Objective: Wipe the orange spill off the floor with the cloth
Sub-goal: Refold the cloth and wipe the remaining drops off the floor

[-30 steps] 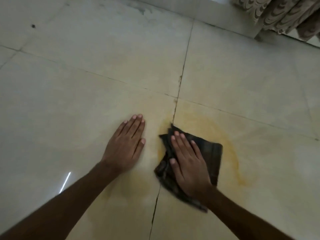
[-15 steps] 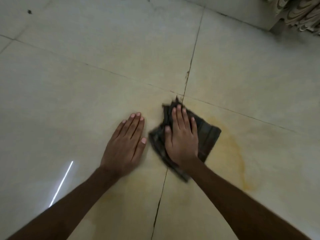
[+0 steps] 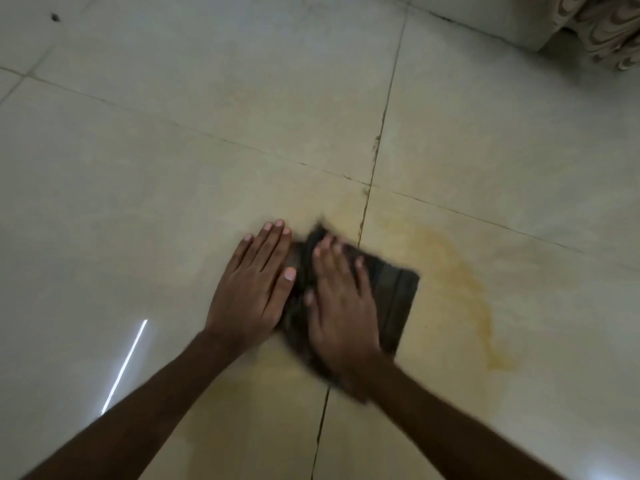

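A dark folded cloth (image 3: 394, 299) lies flat on the pale tiled floor near where the tile joints cross. My right hand (image 3: 341, 306) presses down on it with straight fingers; the hand and cloth are motion-blurred. My left hand (image 3: 254, 289) rests flat on the floor just left of the cloth, its thumb touching the cloth's left edge. The orange spill (image 3: 464, 282) shows as a curved yellow-orange streak to the right of the cloth, with a fainter smear on the tile below my hands.
Dark grout lines (image 3: 375, 150) cross just beyond the cloth. A pale ledge (image 3: 502, 26) and patterned fabric (image 3: 602, 32) fill the top right corner. A small dark speck (image 3: 54, 18) marks the floor at top left.
My right hand slid the cloth forward along the grout line, then left and back until it touches my left hand. The left hand stayed flat on the floor.
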